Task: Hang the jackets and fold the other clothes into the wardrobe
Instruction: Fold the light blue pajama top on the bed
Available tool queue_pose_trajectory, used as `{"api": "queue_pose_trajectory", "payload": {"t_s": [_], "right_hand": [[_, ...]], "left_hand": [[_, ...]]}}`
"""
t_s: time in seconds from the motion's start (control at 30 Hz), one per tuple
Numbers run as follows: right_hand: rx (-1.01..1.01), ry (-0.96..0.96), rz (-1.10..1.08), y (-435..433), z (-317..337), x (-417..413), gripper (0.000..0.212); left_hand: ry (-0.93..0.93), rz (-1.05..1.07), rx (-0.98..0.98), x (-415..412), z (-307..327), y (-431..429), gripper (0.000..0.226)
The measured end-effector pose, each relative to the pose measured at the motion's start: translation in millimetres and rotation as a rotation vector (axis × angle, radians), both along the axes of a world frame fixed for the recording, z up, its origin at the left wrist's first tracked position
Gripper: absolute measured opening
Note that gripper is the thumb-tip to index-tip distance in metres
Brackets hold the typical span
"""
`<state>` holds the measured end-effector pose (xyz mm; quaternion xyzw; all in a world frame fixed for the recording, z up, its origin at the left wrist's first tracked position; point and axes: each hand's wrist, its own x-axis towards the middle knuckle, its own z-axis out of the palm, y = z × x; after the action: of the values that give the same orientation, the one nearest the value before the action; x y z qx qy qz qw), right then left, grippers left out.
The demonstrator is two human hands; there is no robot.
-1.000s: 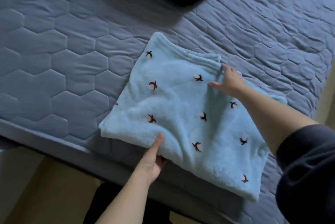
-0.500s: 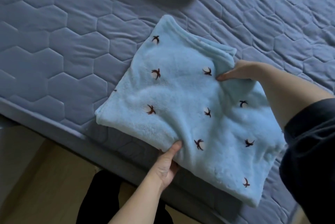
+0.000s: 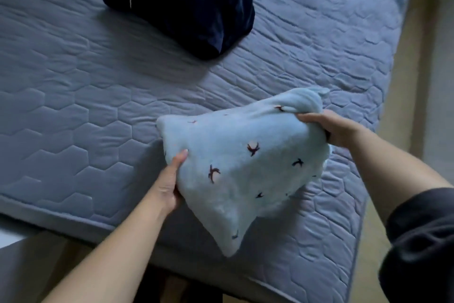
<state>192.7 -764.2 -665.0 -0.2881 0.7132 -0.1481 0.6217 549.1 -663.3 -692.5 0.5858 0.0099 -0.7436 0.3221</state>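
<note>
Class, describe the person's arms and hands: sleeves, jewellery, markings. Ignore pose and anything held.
The left hand and right hand are bare: no gloves, rings or watch show. The left arm is bare as far as the frame shows. The right arm has a dark sleeve, bunched up above a bare forearm. No markings are visible.

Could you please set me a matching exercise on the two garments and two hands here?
Things: 1 light blue fleece garment; 2 dark navy garment; 3 left hand; 4 right hand.
States: A lies bunched on the quilted mattress; B grips the fleece's far right end; C held folded between both hands; D holds the fleece's near left edge.
Pairs: 1-C; 2-A; 3-D; 4-B.
</note>
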Motion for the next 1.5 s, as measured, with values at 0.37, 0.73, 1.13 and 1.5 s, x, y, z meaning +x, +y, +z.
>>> {"api": "queue_pose_trajectory", "payload": {"t_s": [0.37, 0.73, 1.13, 1.5], "right_hand": [[-0.418, -0.094, -0.509, 25.0, 99.5, -23.2, 0.044], [0.097, -0.125, -0.406, 265.6, -91.8, 56.1, 0.033], [0.114, 0.014, -0.333, 204.3, -114.7, 26.3, 0.071], [-0.126, -0.189, -0.647, 187.4, -118.8, 32.5, 0.035]], "left_hand": [[-0.225, -0.468, -0.588, -36.9, 141.3, -171.6, 0.045], [-0.622, -0.941, -0.241, 12.4, -69.4, -1.3, 0.029], [-0.532, -0.889, -0.503, -7.6, -65.4, -37.3, 0.102], [-0.22, -0.688, -0.321, 0.4, -60.8, -46.8, 0.03]]}}
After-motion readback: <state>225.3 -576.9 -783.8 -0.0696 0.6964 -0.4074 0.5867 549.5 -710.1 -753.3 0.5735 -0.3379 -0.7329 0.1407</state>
